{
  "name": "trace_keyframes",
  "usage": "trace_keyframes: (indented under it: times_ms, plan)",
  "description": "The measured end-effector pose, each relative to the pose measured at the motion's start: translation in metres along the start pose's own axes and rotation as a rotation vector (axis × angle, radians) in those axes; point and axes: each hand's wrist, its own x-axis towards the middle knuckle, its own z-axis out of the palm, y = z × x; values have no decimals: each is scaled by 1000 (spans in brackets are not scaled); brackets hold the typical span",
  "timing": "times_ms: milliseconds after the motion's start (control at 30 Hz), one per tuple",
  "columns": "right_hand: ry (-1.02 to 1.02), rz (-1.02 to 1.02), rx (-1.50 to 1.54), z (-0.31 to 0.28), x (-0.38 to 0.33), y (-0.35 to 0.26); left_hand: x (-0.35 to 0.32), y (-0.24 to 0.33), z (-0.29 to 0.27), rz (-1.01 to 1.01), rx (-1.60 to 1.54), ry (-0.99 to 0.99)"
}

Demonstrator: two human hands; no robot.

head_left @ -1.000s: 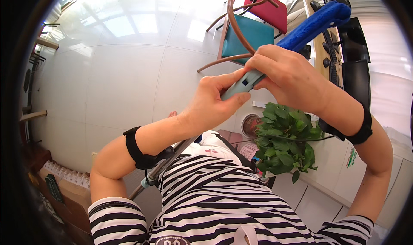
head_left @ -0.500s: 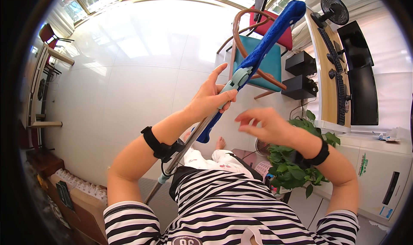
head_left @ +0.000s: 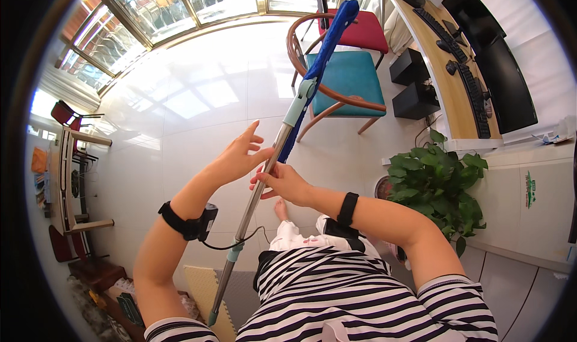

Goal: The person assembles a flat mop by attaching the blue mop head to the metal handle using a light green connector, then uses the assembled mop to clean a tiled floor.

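- slanting across the head view, the mop (head_left: 280,140) has its blue head (head_left: 328,44) overlapping the teal chair (head_left: 348,77).
- right hand (head_left: 288,184) curls round the metal pole (head_left: 248,214); left hand (head_left: 233,160) is spread, gripping nothing, thumb at the pole, contact unclear.
- pale floor (head_left: 198,131) stretches leftward and up to the windows (head_left: 156,14); desk (head_left: 436,64) edge and plant (head_left: 439,183) bound the right.

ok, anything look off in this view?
No spill or damage shows. One oddity: the long blue fabric mop head is held up in front of the brown-framed chair with a teal seat, not flat on the white tiled floor; contact can't be told.
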Motion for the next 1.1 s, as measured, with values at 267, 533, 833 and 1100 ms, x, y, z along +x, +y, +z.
trace_keyframes:
  times_ms: [267,533,833,1100]
  plan:
    - [279,-63,201,-50,-16,9,-83,33,-43,-196,-238,499]
    - [500,-90,235,-116,-45,30,-120,20,22,-68,338,466]
    - [582,81,417,-169,-56,63,-185,-76,105,-617,694,209]
    - [660,412,541,-230,-41,153,-281,-72,68,-667,894,243]
